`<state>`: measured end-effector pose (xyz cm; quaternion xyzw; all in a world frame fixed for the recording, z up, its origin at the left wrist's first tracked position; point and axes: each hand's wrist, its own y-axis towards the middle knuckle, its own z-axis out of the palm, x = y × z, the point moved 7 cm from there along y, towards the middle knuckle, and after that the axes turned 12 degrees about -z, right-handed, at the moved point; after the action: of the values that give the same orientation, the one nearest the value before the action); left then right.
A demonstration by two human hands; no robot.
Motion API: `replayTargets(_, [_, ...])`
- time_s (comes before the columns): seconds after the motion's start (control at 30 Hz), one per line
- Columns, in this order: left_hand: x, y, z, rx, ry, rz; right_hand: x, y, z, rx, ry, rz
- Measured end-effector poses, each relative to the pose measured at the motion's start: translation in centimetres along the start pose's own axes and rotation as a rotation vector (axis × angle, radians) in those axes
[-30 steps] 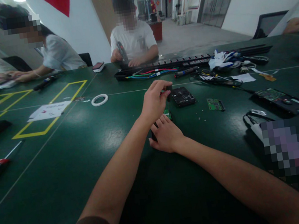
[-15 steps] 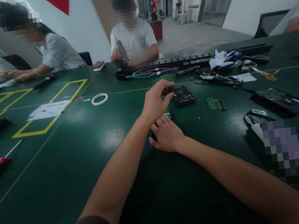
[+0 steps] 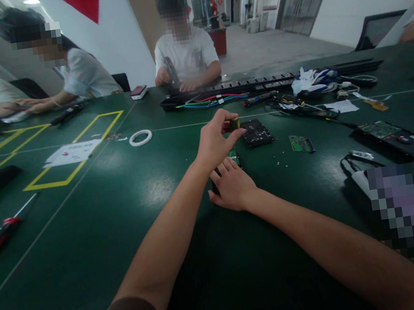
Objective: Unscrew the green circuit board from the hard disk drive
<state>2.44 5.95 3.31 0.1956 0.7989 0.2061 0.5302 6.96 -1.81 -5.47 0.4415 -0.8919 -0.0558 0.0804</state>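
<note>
My left hand (image 3: 215, 137) is raised just above my right, thumb and fingers pinching a small dark-and-yellow object (image 3: 235, 123) whose kind I cannot make out. Beneath it, my right hand (image 3: 234, 187) is curled round what looks like a hard drive with a green circuit board (image 3: 234, 158); most of it is hidden by my fingers. Just beyond my hands lies another flat black hard drive (image 3: 257, 133) with pale specks on it. A loose green circuit board (image 3: 301, 144) rests to its right, and tiny bits are scattered between that board and my right hand.
On the left are a red-and-black screwdriver (image 3: 5, 229), a white tape roll (image 3: 140, 137) and a paper sheet (image 3: 71, 153). A drive with its board up (image 3: 393, 139) lies right. Cables (image 3: 303, 110) and gloves (image 3: 314, 81) sit behind. A person (image 3: 186, 58) works opposite with a tool.
The view has shifted slightly. The small object in my left hand has turned and now shows a yellow side. My right hand stays in place on the drive.
</note>
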Motion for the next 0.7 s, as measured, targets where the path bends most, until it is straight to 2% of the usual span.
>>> replayTargets(0.13, [0.7,0.0,-0.3,-0.039,-0.009,-0.004,0.0,0.0,0.0,0.011,0.009,0.006])
replayTargets(0.27, [0.3,-0.1,-0.6,-0.087,0.071,0.029,0.1,0.0,-0.2,0.017,0.010,0.003])
replayTargets(0.43, [-0.7,-0.2,-0.7,-0.064,0.136,0.082,0.1,0.0,-0.2,0.010,0.018,0.010])
replayTargets(0.7, [-0.5,-0.3,-0.1,-0.041,0.109,0.077,0.1,0.0,-0.2,0.010,0.012,0.003])
